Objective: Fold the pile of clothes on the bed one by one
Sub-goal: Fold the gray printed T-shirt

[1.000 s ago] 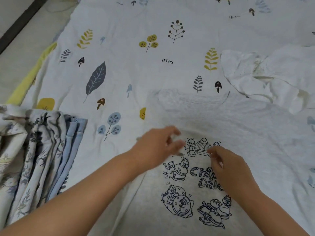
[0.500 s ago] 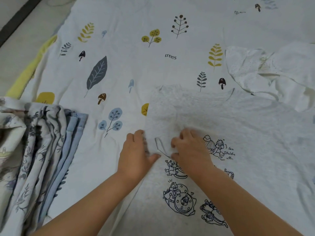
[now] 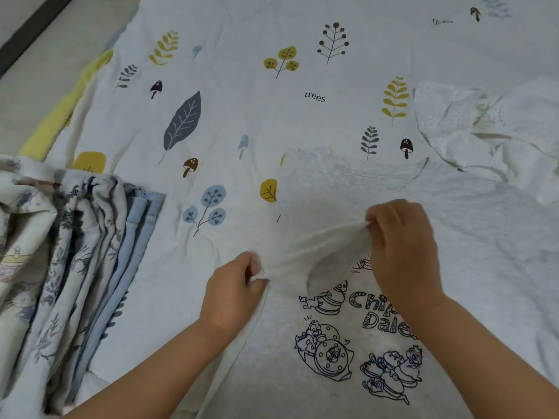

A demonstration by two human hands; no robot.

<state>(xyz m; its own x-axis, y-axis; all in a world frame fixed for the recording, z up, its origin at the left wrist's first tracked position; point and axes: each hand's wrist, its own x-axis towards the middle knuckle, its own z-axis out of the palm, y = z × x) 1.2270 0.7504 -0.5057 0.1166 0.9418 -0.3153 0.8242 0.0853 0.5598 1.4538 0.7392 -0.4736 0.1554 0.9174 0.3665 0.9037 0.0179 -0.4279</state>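
Both hands pinch a fold of the grey T-shirt point(image 3: 348, 189) spread across the bedsheet point(image 3: 242, 116) toward 5 o'clock: the left hand point(image 3: 234, 293) grips the fabric at the shirt's left edge, the right hand point(image 3: 403, 252) lifts a bunch above the cartoon print point(image 3: 329, 355). The print's lettering is partly hidden by the right wrist, and the shirt's lower hem is cut off at 6 o'clock. Folded patterned clothes point(image 3: 60, 267) lie at 9 o'clock, a crumpled white garment point(image 3: 484, 134) at 2 o'clock, with bare floor point(image 3: 39, 77) at 10 o'clock.

Both hands pinched the grey T-shirt point(image 3: 348, 189)
Left hand point(image 3: 233, 294) and right hand point(image 3: 405, 252) lifted its sleeve above the bed point(image 3: 242, 95)
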